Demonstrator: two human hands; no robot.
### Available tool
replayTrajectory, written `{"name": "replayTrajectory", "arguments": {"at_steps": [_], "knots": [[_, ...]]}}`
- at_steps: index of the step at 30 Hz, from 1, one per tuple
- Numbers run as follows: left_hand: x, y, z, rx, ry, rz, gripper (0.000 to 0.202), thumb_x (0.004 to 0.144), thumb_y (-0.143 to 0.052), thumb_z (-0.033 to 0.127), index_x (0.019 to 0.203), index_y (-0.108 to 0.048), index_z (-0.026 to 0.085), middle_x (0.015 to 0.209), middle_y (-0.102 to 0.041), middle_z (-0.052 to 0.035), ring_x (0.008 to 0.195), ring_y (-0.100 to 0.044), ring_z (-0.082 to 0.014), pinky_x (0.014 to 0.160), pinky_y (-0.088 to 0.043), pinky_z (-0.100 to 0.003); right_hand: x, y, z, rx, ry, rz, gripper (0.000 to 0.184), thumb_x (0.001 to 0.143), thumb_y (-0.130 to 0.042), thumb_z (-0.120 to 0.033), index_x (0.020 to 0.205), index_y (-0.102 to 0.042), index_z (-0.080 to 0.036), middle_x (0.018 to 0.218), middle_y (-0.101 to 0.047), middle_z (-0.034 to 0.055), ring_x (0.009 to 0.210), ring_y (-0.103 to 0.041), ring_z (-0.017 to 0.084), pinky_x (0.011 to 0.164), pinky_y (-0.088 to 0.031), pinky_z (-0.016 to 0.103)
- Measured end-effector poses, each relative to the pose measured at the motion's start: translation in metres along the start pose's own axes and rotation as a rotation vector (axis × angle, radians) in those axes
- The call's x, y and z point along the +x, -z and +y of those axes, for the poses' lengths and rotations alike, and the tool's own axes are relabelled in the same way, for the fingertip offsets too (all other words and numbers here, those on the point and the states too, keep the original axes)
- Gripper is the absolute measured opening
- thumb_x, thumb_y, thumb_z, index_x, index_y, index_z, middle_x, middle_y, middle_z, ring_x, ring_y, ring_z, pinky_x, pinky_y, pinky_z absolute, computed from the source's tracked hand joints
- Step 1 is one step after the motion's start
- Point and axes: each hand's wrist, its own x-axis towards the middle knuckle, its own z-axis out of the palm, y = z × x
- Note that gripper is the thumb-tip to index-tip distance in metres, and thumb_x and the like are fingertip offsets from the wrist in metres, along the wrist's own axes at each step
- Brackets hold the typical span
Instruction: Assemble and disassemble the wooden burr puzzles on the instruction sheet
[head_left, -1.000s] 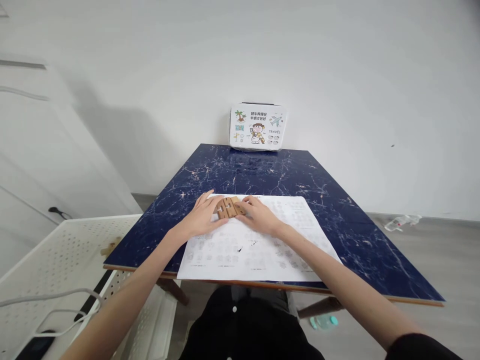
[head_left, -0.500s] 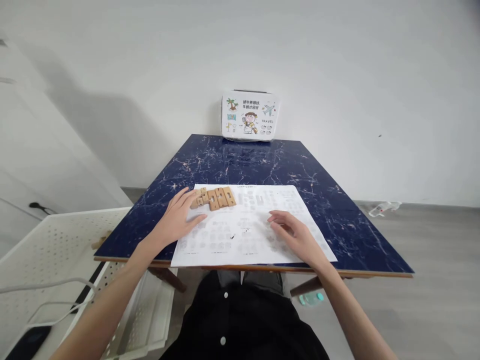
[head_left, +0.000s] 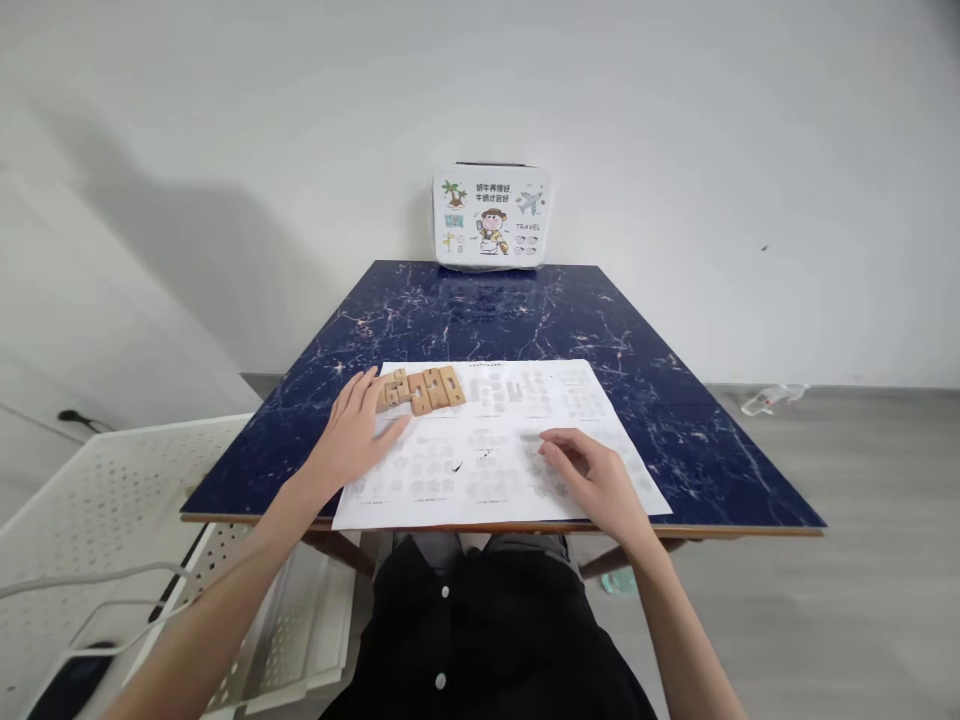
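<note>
A row of notched wooden puzzle blocks [head_left: 421, 389] lies at the far left corner of a printed white sheet [head_left: 495, 445] on the dark blue marbled table [head_left: 525, 320]. My left hand [head_left: 351, 435] rests flat on the table and sheet, fingers stretched out, its fingertips touching the left end of the blocks. My right hand [head_left: 592, 478] lies on the sheet's near right part, fingers loosely curled, holding nothing and well apart from the blocks.
A white box with cartoon travel pictures [head_left: 490, 216] stands against the wall at the table's far edge. A white perforated rack [head_left: 112, 500] with a grey cable sits to the left. A plastic bottle [head_left: 769, 398] lies on the floor at right.
My right hand left the wooden blocks and drew back to the near right of the sheet. My left hand stayed by the blocks' left end. The blocks now lie uncovered.
</note>
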Motion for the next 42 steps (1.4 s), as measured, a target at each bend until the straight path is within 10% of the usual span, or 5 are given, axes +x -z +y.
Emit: {"name": "replayTrajectory", "arguments": {"at_steps": [42], "knots": [[0.05,0.011,-0.022,-0.124,-0.016,-0.155,0.065,0.09,-0.058,0.071,0.135,-0.059,0.023,0.127,-0.056,-0.0093,0.11,-0.065,-0.0304,0.095,-0.053,-0.045,-0.003,-0.003,0.005,-0.009,-0.022,-0.032,0.032,0.102,-0.056,-0.051,0.111,-0.073,-0.025,0.102,-0.08,0.0063,0.095,-0.075,0.026,0.077,-0.055,0.034]]}}
